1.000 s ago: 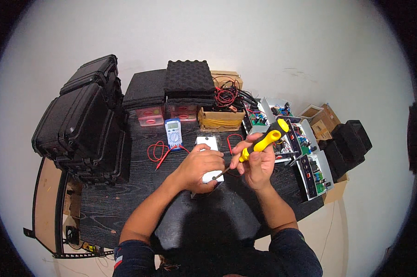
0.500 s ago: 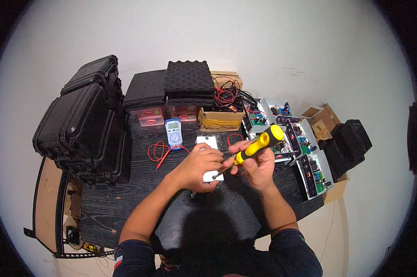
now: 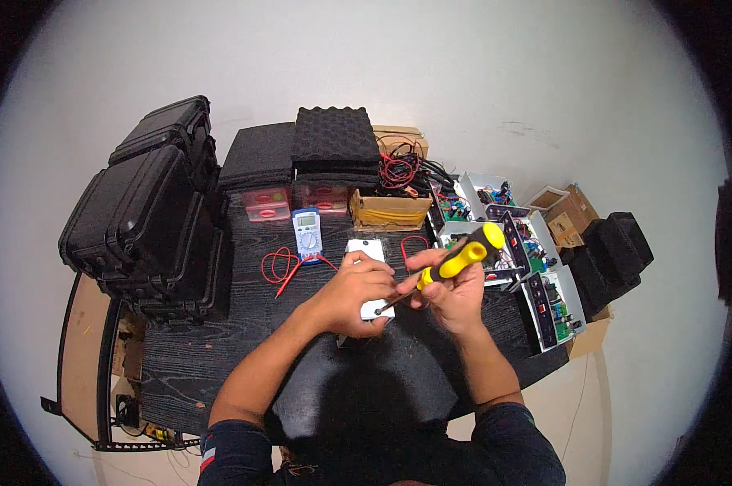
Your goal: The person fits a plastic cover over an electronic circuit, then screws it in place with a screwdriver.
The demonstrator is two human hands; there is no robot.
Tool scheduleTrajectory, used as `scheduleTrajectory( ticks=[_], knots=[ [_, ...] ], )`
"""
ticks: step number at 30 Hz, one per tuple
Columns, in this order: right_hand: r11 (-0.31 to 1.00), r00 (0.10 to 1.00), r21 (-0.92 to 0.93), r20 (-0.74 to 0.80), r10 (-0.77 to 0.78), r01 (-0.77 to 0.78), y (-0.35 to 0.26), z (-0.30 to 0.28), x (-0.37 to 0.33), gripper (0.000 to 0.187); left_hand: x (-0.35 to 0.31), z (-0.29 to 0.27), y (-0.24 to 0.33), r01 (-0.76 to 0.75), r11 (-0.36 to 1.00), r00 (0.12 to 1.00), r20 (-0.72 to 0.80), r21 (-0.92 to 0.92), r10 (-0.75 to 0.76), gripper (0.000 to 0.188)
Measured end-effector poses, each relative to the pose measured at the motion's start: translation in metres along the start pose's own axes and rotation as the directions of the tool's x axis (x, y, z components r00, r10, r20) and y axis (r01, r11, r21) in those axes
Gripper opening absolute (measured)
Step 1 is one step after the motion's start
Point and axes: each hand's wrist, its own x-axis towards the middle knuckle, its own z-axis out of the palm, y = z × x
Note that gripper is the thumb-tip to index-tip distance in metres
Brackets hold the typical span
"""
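Observation:
A white box-shaped case (image 3: pixel 367 246) stands on the black table in front of me. My left hand (image 3: pixel 356 293) wraps round its near part, fingers across the top and along the side. In my right hand (image 3: pixel 453 298) is a yellow and black screwdriver (image 3: pixel 465 257), held tilted with its handle up to the right. Its shaft slants down to the left, and the tip meets a dark screw (image 3: pixel 378 311) near the close end of the white top. Another dark screw shows at the far end of that top.
Beyond my left hand lies a blue and white multimeter (image 3: pixel 307 233) with red leads. Black hard cases (image 3: pixel 135 215) are stacked at the left. On the right sit several opened white housings with circuit boards (image 3: pixel 554 306). A cardboard box (image 3: pixel 390 212) and foam sheets (image 3: pixel 335 136) stand behind.
The screwdriver's handle has turned a little in my right hand and shifted slightly right and down. My left hand stays on the white case.

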Motion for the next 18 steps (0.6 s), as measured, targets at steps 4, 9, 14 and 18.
scheduleTrajectory(
  ticks=[4,9,14,18],
  knots=[
    [0.988,0.991,0.119,0.075,-0.111,0.102,0.012,-0.012,0.002,0.044,0.002,0.001,0.001,-0.008,1.0,1.0,-0.004,-0.019,0.008,0.035],
    [0.982,0.998,0.179,0.007,0.064,-0.064,-0.001,-0.002,0.001,0.046,-0.001,0.0,0.0,0.019,1.0,1.0,0.017,-0.001,-0.019,0.034],
    [0.993,0.989,0.0,0.084,-0.119,0.12,0.011,-0.016,-0.003,0.052,0.003,0.0,0.001,0.008,1.0,0.999,0.031,-0.001,-0.008,0.034],
    [0.968,0.996,0.252,0.083,-0.006,-0.016,0.008,-0.013,0.001,0.053,0.001,0.002,-0.001,0.004,1.0,1.0,0.001,0.006,-0.004,0.034]
  ],
)
